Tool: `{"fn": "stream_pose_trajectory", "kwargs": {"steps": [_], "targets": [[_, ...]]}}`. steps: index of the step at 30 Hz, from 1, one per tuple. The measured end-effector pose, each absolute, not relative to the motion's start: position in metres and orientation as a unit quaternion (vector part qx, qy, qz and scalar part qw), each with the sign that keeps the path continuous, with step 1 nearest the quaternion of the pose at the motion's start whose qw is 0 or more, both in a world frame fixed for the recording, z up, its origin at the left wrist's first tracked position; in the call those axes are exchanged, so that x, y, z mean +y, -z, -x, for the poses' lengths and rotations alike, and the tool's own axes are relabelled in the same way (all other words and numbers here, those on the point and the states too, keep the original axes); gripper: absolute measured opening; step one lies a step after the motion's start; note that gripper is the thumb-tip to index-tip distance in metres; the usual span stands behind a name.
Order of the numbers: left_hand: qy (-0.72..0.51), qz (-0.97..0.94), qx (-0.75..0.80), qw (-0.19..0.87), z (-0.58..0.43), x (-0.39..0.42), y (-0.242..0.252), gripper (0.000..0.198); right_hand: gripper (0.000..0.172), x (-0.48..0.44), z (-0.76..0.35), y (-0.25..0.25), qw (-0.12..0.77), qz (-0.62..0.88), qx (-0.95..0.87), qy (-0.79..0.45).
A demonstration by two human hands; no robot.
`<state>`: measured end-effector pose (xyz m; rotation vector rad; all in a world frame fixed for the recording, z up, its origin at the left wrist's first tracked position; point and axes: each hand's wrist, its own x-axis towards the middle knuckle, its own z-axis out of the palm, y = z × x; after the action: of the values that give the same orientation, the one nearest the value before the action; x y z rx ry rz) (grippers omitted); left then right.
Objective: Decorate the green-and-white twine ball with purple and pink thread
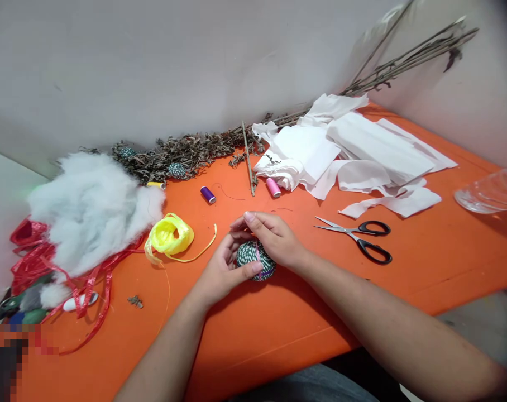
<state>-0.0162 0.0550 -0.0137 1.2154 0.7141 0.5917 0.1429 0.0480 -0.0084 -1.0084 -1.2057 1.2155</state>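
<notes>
A small ball wound in green and white twine (256, 261) sits on the orange table (304, 324), with a thin pink thread running across it. My left hand (226, 266) cups the ball's left side. My right hand (272, 237) rests over its top, and the fingertips of both hands meet above it. The hands hide part of the ball. A pink thread spool (273, 187) stands beyond my right hand, and a purple spool (207, 195) lies beyond my left.
Black-handled scissors (354, 239) lie to the right. To the left are yellow raffia (170, 237), white fibre stuffing (90, 212) and red raffia (39, 251). Dried twigs (186, 153) and white cloth strips (341, 151) line the wall. A clear plastic container (492, 190) sits at right.
</notes>
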Motion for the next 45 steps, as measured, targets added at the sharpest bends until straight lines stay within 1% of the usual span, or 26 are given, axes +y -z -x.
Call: {"fn": "stream_pose_trajectory", "kwargs": {"steps": [3, 5, 9, 17, 26, 33, 38, 45], "targets": [[-0.262, -0.542, 0.321, 0.731, 0.0158, 0.0539, 0.0133, 0.077, 0.047, 0.0489, -0.1421, 0.0084, 0.554, 0.418, -0.473, -0.543], [-0.242, -0.534, 0.345, 0.733, 0.0163, 0.0536, 0.0114, 0.081, 0.049, 0.0497, -0.1423, 0.0081, 0.557, 0.423, -0.463, -0.544], [-0.214, -0.530, 0.377, 0.729, 0.0189, 0.0551, 0.0114, 0.078, 0.052, 0.0502, -0.1440, 0.0072, 0.548, 0.434, -0.482, -0.528], [-0.187, -0.543, 0.339, 0.745, 0.0214, 0.0550, 0.0162, 0.070, 0.050, 0.0504, -0.1479, 0.0060, 0.539, 0.416, -0.492, -0.542], [-0.199, -0.533, 0.343, 0.747, 0.0213, 0.0543, 0.0133, 0.074, 0.050, 0.0524, -0.1493, 0.0059, 0.532, 0.428, -0.472, -0.558], [-0.190, -0.541, 0.353, 0.739, 0.0218, 0.0541, 0.0116, 0.074, 0.050, 0.0530, -0.1510, 0.0034, 0.555, 0.423, -0.474, -0.538], [-0.199, -0.544, 0.350, 0.736, 0.0217, 0.0538, 0.0109, 0.073, 0.051, 0.0539, -0.1508, 0.0065, 0.538, 0.433, -0.471, -0.549], [-0.215, -0.517, 0.325, 0.762, 0.0200, 0.0528, 0.0134, 0.075, 0.052, 0.0561, -0.1505, 0.0134, 0.523, 0.441, -0.482, -0.548]]}}
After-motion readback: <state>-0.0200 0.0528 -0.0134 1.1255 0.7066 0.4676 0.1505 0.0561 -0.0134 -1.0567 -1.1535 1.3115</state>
